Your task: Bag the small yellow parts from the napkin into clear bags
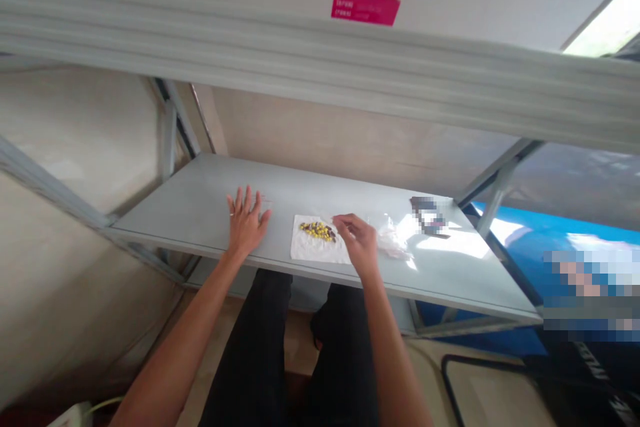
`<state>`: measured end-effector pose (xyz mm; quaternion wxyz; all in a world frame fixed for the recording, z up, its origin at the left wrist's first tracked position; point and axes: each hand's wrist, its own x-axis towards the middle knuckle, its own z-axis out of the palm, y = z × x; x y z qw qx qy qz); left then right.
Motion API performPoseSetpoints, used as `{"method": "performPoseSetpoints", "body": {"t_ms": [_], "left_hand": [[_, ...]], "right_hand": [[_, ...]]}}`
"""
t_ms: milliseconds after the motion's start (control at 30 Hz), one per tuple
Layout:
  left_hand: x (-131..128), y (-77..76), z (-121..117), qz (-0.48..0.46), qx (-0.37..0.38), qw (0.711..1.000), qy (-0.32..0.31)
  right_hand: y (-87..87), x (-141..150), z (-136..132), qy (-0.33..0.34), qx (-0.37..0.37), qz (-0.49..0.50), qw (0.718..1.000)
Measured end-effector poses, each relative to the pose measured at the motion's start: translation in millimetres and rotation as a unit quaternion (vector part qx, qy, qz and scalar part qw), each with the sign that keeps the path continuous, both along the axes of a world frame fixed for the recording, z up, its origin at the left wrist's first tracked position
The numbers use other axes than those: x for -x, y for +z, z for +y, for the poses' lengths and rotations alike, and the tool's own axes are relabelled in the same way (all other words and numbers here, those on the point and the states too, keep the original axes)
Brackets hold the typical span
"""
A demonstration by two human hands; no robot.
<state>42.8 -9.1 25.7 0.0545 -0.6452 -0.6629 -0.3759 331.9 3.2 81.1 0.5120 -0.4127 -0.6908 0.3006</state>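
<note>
A: How's the left hand (246, 223)?
B: Spread flat on the gray metal shelf (190, 207).
A: And the right hand (356, 243)?
B: Curled just beside the white paper (313, 250); can't tell if it's pinching anything.
A: The yellow pieces (317, 231)?
B: Heaped on that paper, between both hands.

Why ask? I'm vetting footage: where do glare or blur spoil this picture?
In the head view, sunlight glares on the grey metal shelf beside the right hand and plastic bag; the near shelf beam is blurred; the yellow pieces stay fairly sharp.
</note>
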Motion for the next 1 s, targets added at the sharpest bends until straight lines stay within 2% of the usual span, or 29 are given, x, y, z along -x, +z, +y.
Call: {"method": "performPoseSetpoints", "body": {"t_ms": [67,133,167,300,433,500,567,700,800,867,1000], "left_hand": [[-11,10.6,-6,-0.054,-0.025,0.995,-0.079],[-27,18.5,-10,-0.118,-0.025,0.978,-0.173],[-35,20.3,-10,-0.153,-0.026,0.969,-0.193],[-55,13.4,1,-0.305,0.027,0.928,-0.211],[-53,-1.3,11,-0.406,0.055,0.899,-0.157],[-52,-5.9,13,-0.416,0.064,0.894,-0.152],[-51,-8.3,12,-0.413,0.071,0.894,-0.157],[-52,-10.0,13,-0.411,0.073,0.892,-0.172],[-51,-10.1,14,-0.38,0.06,0.905,-0.184],[-50,-9.9,13,-0.352,0.061,0.913,-0.196],[-52,-11.2,13,-0.287,0.092,0.926,-0.23]], "right_hand": [[-7.5,17,1,0.042,0.036,0.031,0.998],[-17.2,30,4,0.062,0.058,0.033,0.996],[-21.9,34,6,0.067,0.066,0.031,0.995],[-35.3,39,12,0.045,0.075,0.019,0.996],[-42.5,36,17,-0.086,-0.012,-0.09,0.992],[-46.1,39,18,-0.114,-0.061,-0.176,0.976],[-49.9,45,18,-0.112,-0.091,-0.239,0.96],[-55.7,54,15,-0.102,-0.105,-0.288,0.947],[-55.8,54,14,-0.1,-0.1,-0.265,0.954],[-54.0,52,14,-0.094,-0.097,-0.214,0.967],[-50.7,47,12,-0.018,-0.06,-0.085,0.994]]}}
